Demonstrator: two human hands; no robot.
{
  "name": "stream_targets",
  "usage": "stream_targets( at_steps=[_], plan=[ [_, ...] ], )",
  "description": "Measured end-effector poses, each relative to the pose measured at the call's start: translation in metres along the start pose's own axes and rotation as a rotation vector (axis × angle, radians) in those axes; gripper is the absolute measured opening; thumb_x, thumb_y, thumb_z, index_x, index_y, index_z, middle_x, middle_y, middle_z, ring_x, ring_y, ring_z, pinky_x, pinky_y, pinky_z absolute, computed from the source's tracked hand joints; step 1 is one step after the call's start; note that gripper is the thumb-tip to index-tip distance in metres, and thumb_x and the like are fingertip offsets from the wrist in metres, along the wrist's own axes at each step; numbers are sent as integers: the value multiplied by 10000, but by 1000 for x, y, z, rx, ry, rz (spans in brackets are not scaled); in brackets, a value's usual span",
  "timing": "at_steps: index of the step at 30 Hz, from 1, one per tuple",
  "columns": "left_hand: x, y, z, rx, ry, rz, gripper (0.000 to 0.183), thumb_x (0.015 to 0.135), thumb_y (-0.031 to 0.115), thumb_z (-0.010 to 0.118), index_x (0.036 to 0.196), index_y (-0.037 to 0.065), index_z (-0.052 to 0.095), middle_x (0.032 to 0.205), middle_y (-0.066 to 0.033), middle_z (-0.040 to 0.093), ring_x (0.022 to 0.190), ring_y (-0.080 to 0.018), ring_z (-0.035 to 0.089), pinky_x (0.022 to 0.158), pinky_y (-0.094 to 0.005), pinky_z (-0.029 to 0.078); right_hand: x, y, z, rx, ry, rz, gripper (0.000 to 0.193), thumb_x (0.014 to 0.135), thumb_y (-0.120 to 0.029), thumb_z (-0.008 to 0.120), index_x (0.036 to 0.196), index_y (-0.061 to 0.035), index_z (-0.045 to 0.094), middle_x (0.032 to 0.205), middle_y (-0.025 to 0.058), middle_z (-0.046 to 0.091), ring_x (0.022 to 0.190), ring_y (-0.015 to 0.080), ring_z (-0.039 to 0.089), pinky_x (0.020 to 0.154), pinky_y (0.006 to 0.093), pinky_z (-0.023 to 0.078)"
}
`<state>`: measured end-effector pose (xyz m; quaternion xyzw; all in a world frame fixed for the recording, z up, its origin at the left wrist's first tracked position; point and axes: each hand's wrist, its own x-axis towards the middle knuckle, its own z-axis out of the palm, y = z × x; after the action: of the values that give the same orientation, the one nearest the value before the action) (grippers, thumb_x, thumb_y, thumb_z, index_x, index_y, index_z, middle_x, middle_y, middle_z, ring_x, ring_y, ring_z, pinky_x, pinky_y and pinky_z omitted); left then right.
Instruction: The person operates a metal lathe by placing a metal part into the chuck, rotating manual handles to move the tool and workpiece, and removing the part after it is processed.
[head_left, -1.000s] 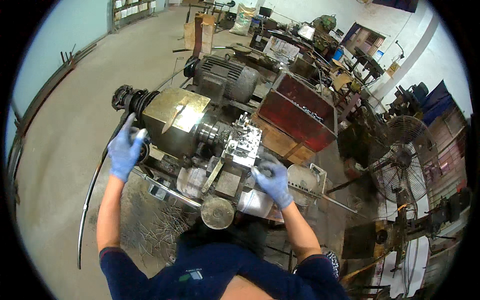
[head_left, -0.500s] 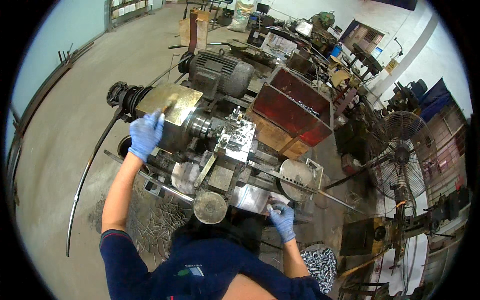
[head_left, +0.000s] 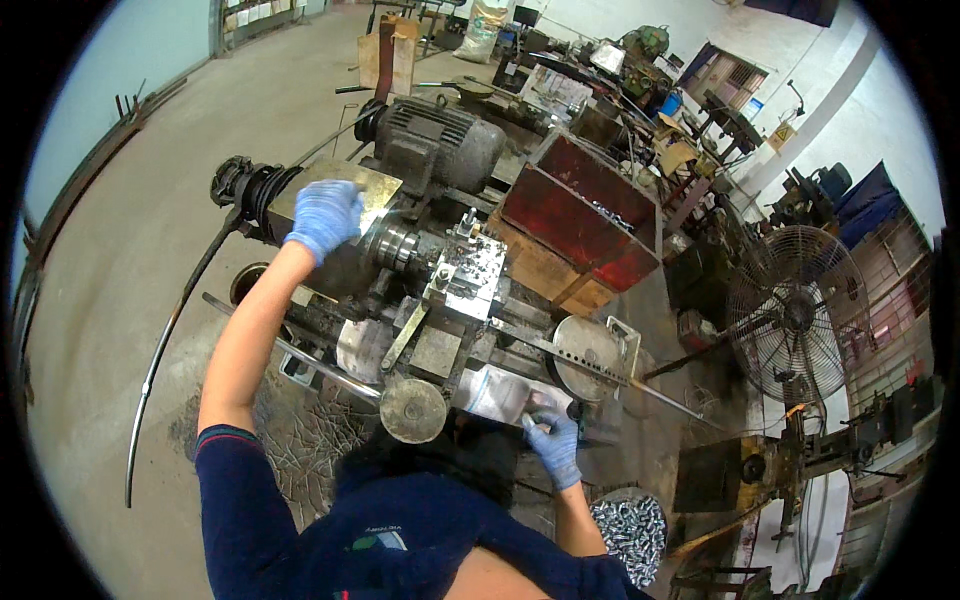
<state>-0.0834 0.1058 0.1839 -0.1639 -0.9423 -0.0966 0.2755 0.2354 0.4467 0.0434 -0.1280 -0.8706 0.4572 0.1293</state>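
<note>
My left hand (head_left: 327, 217), in a blue knit glove, is over the brass-coloured cover (head_left: 372, 183) of a small lathe's headstock. Its fingers are curled, and whatever they grip is hidden beneath them. To its right are the bright chuck (head_left: 397, 246) and the tool slide (head_left: 472, 283), which is strewn with dark chips. My right hand (head_left: 556, 448), gloved the same way, is low at the front, by a pale sheet (head_left: 494, 394) under the lathe bed. Its thumb and fingers are drawn together; anything between them is too small to make out.
A red metal box (head_left: 575, 215) with small parts sits on wood behind the slide. Beside my right forearm stands a container of shiny metal pieces (head_left: 632, 530). A long lever (head_left: 600, 370) juts rightward, a large fan (head_left: 797, 312) stands right, and metal scraps (head_left: 318, 450) litter the floor.
My left hand has moved right and slightly up over the cover; the brownish thing seen by its fingers earlier is now hidden. My right hand has shifted slightly left and down.
</note>
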Motion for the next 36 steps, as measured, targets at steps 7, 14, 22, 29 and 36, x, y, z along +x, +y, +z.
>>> stream_targets(
  at_steps=[7, 14, 22, 29, 36],
  plan=[
    [20, -1, -17, -22, 47, -49, 323, 850, 361, 504, 775, 94, 671, 780, -157, 649, 768, -330, 636, 701, -444, 494, -9, -11, -17, 169, 67, -19, 131, 791, -105, 703, 804, 20, 667, 782, 60, 659, 696, 95, 575, 631, 259, 473],
    [21, -12, 2, 35, -50, -74, 305, 843, 343, 507, 797, 91, 673, 799, -159, 653, 784, -326, 636, 714, -450, 493, -7, -4, -21, 91, 47, -91, 126, 793, -88, 705, 811, 30, 663, 757, 38, 645, 688, 84, 565, 616, 244, 468],
    [-36, 60, -2, -310, -132, 158, 256, 855, 327, 526, 842, 132, 691, 751, -143, 646, 708, -324, 631, 655, -427, 495, -13, -1, -21, 211, 53, 12, 120, 806, -88, 696, 822, 26, 661, 703, 9, 618, 606, 55, 528, 581, 228, 459],
    [-76, 79, 40, -399, -73, 127, 257, 874, 316, 503, 947, 135, 671, 674, -131, 621, 646, -311, 615, 604, -436, 470, -16, 5, -32, 183, 82, 27, 109, 806, -83, 696, 829, 18, 662, 719, -2, 631, 640, 42, 526, 598, 221, 459],
    [-89, 68, 26, -310, -215, 184, 238, 855, 293, 530, 956, 136, 677, 686, -132, 622, 665, -318, 617, 616, -432, 475, -17, 10, -31, 122, 72, 40, 107, 800, -74, 702, 847, 16, 666, 759, 6, 641, 671, 53, 536, 639, 226, 468]
  ],
)
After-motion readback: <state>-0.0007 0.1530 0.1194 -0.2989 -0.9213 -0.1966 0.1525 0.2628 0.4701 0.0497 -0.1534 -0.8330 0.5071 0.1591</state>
